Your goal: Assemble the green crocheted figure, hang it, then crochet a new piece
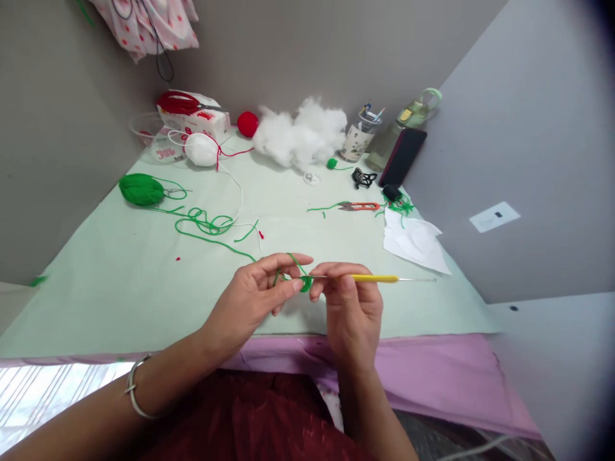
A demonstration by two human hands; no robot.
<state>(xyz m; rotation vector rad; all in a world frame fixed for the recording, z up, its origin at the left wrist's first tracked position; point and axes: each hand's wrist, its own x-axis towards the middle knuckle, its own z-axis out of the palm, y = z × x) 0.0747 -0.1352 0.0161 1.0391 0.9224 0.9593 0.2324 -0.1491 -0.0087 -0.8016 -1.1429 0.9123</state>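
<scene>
My left hand (pixel 257 294) pinches a small green crochet piece (pixel 305 284) between thumb and fingers, with green yarn looped over the index finger. My right hand (pixel 348 301) is closed on a yellow-handled crochet hook (pixel 379 278), its tip at the green piece and its metal end pointing right. The green yarn strand (pixel 211 238) trails left across the pale green table cover (pixel 144 282) to a green yarn ball (pixel 141 189).
At the back lie a white yarn ball (pixel 202 149), red yarn ball (pixel 248 123), white stuffing (pixel 302 136), a tissue box with red scissors (pixel 185 104), a pen cup (pixel 359 137), a bottle (pixel 408 121) and a phone (pixel 402 157). Orange snips (pixel 360 206) and white paper (pixel 416 240) lie right.
</scene>
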